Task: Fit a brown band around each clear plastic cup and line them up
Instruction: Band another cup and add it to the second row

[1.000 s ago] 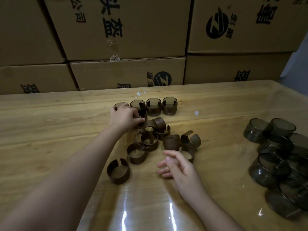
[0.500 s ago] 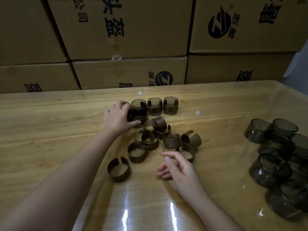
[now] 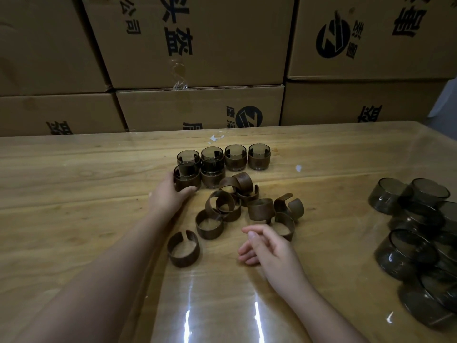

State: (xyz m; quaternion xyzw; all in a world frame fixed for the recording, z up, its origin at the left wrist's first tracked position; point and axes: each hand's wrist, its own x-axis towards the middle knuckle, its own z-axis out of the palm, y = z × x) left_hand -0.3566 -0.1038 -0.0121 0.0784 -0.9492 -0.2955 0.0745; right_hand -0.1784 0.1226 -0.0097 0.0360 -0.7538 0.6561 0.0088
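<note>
Several banded cups stand at mid-table: a back row (image 3: pixel 235 157) and two in front of it. My left hand (image 3: pixel 169 195) grips the front-left banded cup (image 3: pixel 186 178), thumb on its near side, fingers round its left. The other front cup (image 3: pixel 213 175) stands right beside it. Loose brown split bands (image 3: pixel 261 209) lie in a heap just nearer me, with one band (image 3: pixel 183 248) apart at the left. My right hand (image 3: pixel 268 246) rests on the table beside the heap, fingers loosely curled, holding nothing. Bare clear cups (image 3: pixel 408 253) are piled at the right.
The wooden table (image 3: pixel 74 194) has a glossy clear cover. Stacked cardboard boxes (image 3: pixel 197 107) stand right behind its far edge. The pile of clear cups reaches the table's right edge.
My left hand has drawn back from the far row toward me and now holds the front-left banded cup, leaving the back row uncovered. My right hand has barely moved.
</note>
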